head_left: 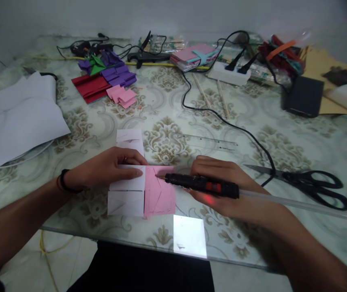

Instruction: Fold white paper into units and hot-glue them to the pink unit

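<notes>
My right hand [219,178] is closed around a black glue gun [204,184] with a clear glue stick running out of its back end. The nozzle tip is at a pink folded paper panel [161,198], near its upper part; whether it touches I cannot tell. My left hand [121,166] grips the white folded paper [126,202] beside the pink panel, thumb on top and fingers partly hidden behind it. White and pink parts lie edge to edge. Another white folded strip [129,136] shows just beyond my left fingers.
Black scissors [307,180] lie right of my right hand, a black cord [222,117] across them. A clear ruler [206,142] lies ahead. Folded coloured papers [117,75], pliers [149,56] and a power strip [228,75] are farther back. White sheets [18,117] lie left.
</notes>
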Tool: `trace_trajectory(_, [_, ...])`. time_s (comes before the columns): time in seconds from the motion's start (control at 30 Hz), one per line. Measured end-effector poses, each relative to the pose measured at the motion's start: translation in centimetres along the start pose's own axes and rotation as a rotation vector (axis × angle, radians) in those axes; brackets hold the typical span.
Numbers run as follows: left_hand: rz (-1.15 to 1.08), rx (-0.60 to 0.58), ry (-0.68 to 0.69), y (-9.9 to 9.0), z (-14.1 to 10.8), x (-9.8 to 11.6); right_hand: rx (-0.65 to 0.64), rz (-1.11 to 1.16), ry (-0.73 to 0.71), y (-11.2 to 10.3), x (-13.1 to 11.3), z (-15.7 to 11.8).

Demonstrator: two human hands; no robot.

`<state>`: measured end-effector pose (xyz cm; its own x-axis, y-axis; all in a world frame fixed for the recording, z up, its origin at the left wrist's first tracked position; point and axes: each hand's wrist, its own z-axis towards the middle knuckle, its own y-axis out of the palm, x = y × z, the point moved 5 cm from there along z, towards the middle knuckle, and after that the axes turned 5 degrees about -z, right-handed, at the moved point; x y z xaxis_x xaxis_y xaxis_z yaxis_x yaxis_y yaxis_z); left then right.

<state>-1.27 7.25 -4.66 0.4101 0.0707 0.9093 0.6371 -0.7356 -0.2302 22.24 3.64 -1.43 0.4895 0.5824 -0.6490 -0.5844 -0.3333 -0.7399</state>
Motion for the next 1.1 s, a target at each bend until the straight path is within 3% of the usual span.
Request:
trace_trajectory(0.57, [0.026,0.005,0.021,0.0,-0.1,0.1,0.022,0.022,-0.093,0.8,-0.3,-0.3])
trace_trajectory(0.93, [0.011,-0.010,0.021,-0.1,0.0,-0.1,-0.147,0.138,-0.054,1.0,-0.8,-0.1])
trace_trajectory(1.1, [0.020,0.006,0.028,-0.1,-0.1,0.1,-0.159,0.112,-0.056,1.0,-0.8,-0.4])
